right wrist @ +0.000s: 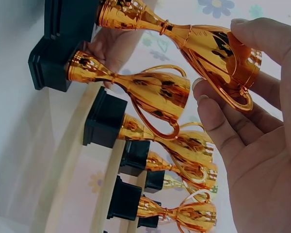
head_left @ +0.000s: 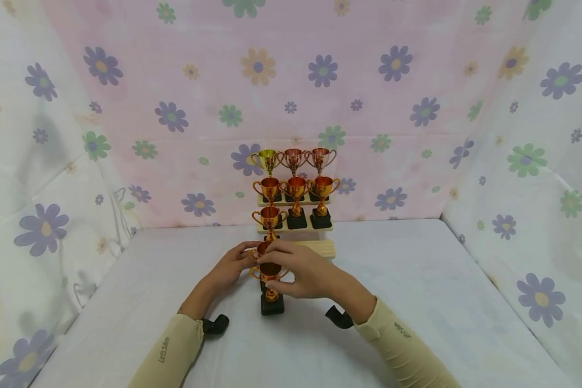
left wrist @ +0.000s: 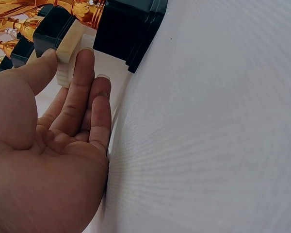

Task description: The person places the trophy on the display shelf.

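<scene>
My right hand (head_left: pixel 303 269) pinches the cup of the nearest gold-orange trophy (right wrist: pixel 223 51) between thumb and fingers. That trophy's black base (head_left: pixel 272 306) stands in front of the lowest wooden step, at the tabletop. Right behind it is another gold-orange trophy (right wrist: pixel 157 92), partly hidden by my right hand in the head view. My left hand (head_left: pixel 233 265) is at the left end of the lowest wooden step (left wrist: pixel 72 41). In the left wrist view its thumb touches the corner of a trophy's black base (left wrist: pixel 53 31), and its fairly straight fingers reach alongside the wood.
A stepped wooden rack (head_left: pixel 325 249) stands at the table's back, bearing several trophies. Its top row has a yellow-gold trophy (head_left: pixel 268 159) and two rose-copper ones (head_left: pixel 320 157); orange-gold ones (head_left: pixel 322 188) stand lower. Flowered cloth (head_left: pixel 291 81) surrounds the white table (head_left: pixel 402 302).
</scene>
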`<state>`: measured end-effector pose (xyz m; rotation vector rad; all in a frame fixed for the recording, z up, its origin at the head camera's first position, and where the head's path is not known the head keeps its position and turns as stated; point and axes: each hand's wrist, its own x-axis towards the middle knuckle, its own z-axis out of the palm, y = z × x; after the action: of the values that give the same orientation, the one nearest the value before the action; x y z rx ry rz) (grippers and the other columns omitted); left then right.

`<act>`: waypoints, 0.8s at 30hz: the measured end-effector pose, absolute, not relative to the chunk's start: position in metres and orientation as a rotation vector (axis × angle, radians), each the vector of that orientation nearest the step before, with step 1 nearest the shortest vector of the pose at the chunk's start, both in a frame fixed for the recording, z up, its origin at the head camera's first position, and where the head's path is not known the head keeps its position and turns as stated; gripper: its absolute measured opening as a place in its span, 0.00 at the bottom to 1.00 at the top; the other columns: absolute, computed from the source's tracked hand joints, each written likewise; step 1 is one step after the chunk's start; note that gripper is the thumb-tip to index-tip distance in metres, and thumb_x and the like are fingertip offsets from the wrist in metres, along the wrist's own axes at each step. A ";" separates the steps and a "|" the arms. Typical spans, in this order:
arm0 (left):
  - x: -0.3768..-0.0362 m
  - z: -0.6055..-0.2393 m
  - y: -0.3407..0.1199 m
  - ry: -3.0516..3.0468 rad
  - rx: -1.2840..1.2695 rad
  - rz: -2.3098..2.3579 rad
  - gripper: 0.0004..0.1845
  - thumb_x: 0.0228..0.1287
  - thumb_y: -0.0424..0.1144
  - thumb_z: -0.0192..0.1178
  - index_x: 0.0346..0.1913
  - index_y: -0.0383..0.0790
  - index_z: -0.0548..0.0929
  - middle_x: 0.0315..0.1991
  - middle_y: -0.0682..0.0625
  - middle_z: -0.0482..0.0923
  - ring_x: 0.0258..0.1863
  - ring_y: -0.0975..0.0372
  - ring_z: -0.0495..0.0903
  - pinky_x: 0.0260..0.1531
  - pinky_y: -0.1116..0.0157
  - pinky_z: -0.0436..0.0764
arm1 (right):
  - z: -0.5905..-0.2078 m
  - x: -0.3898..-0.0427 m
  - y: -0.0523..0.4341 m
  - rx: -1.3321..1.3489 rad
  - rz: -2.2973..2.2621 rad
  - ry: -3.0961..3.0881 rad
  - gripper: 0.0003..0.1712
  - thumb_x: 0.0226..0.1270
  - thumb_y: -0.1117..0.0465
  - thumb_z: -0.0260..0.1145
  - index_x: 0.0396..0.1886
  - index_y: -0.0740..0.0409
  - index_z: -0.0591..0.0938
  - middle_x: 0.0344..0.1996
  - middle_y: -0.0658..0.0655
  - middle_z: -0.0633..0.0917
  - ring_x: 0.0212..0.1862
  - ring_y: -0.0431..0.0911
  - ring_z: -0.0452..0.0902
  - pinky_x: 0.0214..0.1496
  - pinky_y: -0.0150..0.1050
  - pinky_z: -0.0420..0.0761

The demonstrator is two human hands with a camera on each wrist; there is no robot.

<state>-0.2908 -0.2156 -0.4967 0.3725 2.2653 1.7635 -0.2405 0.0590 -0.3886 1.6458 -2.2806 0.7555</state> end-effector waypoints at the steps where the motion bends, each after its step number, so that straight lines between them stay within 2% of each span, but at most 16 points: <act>1: -0.291 -0.497 -0.216 2.266 0.373 1.763 0.28 0.84 0.42 0.56 0.80 0.43 0.66 0.65 0.41 0.83 0.67 0.46 0.79 0.76 0.39 0.61 | -0.387 -0.240 0.060 1.645 0.755 -2.278 0.24 0.72 0.53 0.75 0.63 0.54 0.84 0.56 0.49 0.82 0.51 0.36 0.79 0.52 0.26 0.80; 7: -0.291 -0.497 -0.215 2.281 0.377 1.752 0.29 0.83 0.45 0.57 0.80 0.43 0.66 0.67 0.40 0.81 0.69 0.45 0.78 0.75 0.39 0.62 | -0.383 -0.240 0.065 1.650 0.745 -2.247 0.23 0.73 0.52 0.74 0.63 0.54 0.84 0.56 0.50 0.82 0.51 0.38 0.79 0.54 0.28 0.81; 15: -0.291 -0.497 -0.215 2.302 0.341 1.741 0.29 0.82 0.41 0.58 0.80 0.45 0.67 0.66 0.41 0.82 0.65 0.50 0.80 0.75 0.40 0.63 | -0.375 -0.239 0.073 1.602 0.740 -2.254 0.23 0.71 0.54 0.76 0.62 0.55 0.85 0.56 0.50 0.82 0.54 0.39 0.78 0.54 0.29 0.82; 24: -0.290 -0.494 -0.213 2.276 0.335 1.772 0.28 0.83 0.44 0.57 0.79 0.43 0.67 0.64 0.42 0.83 0.65 0.52 0.81 0.72 0.44 0.69 | -0.368 -0.243 0.082 1.558 0.713 -2.224 0.23 0.68 0.57 0.77 0.61 0.56 0.86 0.56 0.50 0.82 0.55 0.41 0.79 0.57 0.34 0.82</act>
<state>-0.2902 -0.2127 -0.4937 0.3353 2.2759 1.7719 -0.2433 0.0818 -0.3679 1.5582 -2.2238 0.7130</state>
